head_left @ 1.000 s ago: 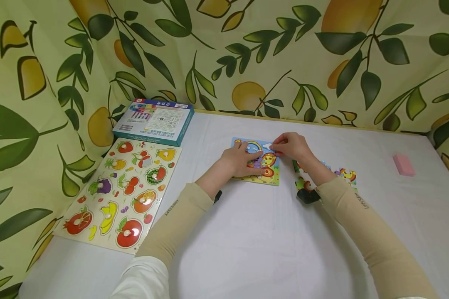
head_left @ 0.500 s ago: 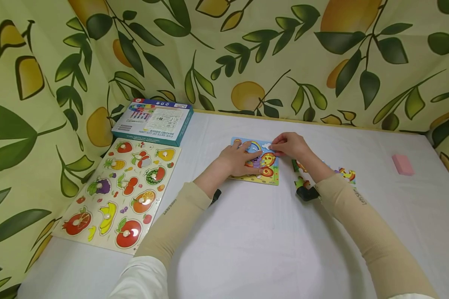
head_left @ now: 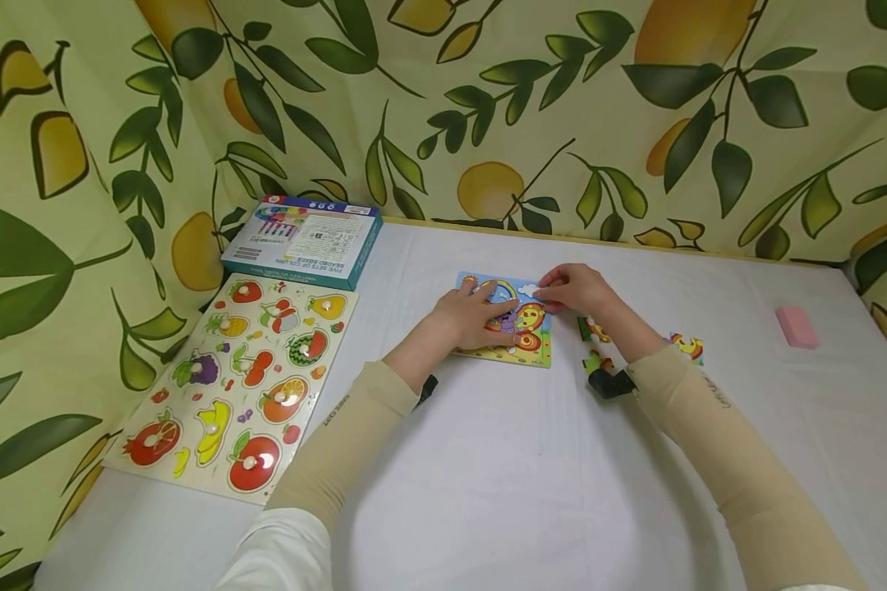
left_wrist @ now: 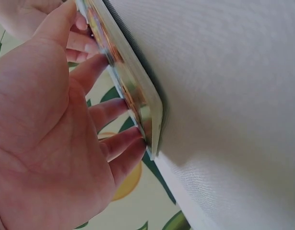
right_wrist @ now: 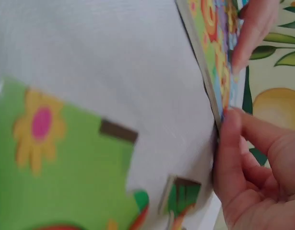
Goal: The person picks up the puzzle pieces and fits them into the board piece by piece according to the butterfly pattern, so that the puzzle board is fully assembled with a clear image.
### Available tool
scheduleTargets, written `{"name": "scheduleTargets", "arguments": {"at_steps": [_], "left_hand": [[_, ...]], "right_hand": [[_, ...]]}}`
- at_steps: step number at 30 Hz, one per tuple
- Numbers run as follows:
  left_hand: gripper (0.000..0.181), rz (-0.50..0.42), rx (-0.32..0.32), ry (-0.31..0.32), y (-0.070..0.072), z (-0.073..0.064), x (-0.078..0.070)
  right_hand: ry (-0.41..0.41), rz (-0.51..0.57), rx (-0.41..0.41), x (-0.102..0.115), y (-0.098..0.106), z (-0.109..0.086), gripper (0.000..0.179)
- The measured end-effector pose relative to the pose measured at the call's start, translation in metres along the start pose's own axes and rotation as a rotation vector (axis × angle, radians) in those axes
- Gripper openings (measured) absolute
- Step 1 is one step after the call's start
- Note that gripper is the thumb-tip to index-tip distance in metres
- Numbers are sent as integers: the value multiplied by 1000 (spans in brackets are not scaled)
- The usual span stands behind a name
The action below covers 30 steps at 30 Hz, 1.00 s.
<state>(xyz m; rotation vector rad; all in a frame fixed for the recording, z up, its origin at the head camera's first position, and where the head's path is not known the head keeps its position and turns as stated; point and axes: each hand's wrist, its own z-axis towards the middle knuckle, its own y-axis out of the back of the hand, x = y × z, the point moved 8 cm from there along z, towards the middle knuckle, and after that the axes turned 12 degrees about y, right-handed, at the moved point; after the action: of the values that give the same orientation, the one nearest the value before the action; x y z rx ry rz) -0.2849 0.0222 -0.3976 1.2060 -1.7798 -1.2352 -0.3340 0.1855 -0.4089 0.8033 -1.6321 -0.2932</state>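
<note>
A colourful jigsaw puzzle (head_left: pixel 526 356), with a rainbow and a butterfly, lies flat at the middle of the table. My left hand (head_left: pixel 464 318) rests over it with fingers spread; in the left wrist view its fingertips (left_wrist: pixel 116 106) touch the picture face. At the puzzle's upper right edge, my right hand (head_left: pixel 582 290) pinches with thumb and forefinger. The right wrist view shows that thumb and finger (right_wrist: pixel 230 127) at the corner of the puzzle; whether they grip a single piece there, I cannot tell. Loose puzzle pieces (head_left: pixel 686 348) lie to the right, partly hidden by my right forearm.
On the left lies a fruit peg board (head_left: pixel 272 338), with a flat toy box (head_left: pixel 303 238) behind it. A pink block (head_left: pixel 797 327) sits at the far right. Loose green pieces (right_wrist: pixel 65 143) are close under my right wrist. A patterned curtain (head_left: pixel 429 107) bounds the table's back.
Both hands stay in nearly the same place on the puzzle. The right hand and forearm have shifted only very slightly.
</note>
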Motion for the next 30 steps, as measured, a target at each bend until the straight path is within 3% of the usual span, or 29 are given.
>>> {"name": "scheduleTargets", "arguments": {"at_steps": [7, 17, 30], "left_hand": [[73, 10, -4, -3, 2, -1, 0], [73, -19, 10, -7, 0, 0, 1], [75, -11, 9, 0, -2, 3, 1]], "right_hand": [[7, 73, 85, -2, -2, -2, 43], [-7, 59, 60, -2, -2, -2, 42], [-15, 43, -8, -6, 1, -2, 29]]}}
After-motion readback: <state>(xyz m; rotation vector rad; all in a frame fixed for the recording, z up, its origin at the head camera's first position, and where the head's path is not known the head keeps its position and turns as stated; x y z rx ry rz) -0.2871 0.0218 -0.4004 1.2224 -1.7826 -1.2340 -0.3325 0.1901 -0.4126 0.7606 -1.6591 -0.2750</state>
